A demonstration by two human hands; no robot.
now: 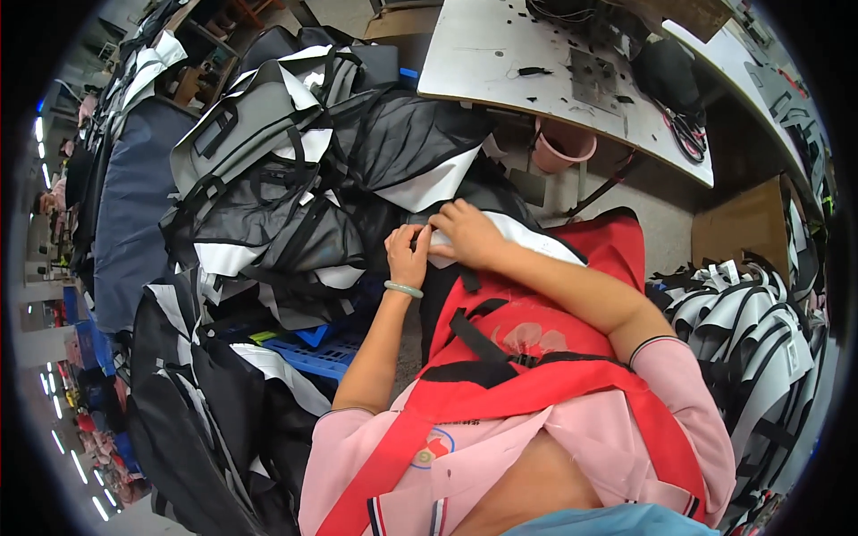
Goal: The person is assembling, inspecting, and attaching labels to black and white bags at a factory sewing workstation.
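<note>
My left hand [408,255] and my right hand [466,234] meet in front of my red apron [572,313], fingertips nearly touching. Both are closed in a pinch at the edge of a black and white fabric piece [527,236], whose white panel runs out under my right forearm. What exactly lies between the fingertips is too small to make out. A pale green bangle [404,289] circles my left wrist. Just beyond my hands lie black mesh bag pieces [407,134] with white panels, heaped together.
Grey and black bag parts [241,134] fill the far left, above a blue plastic crate [313,355]. A white worktable [500,62] with black scraps stands at the far right. Below it is a pink bucket [563,147]. More white, black-edged pieces [746,326] are stacked at right.
</note>
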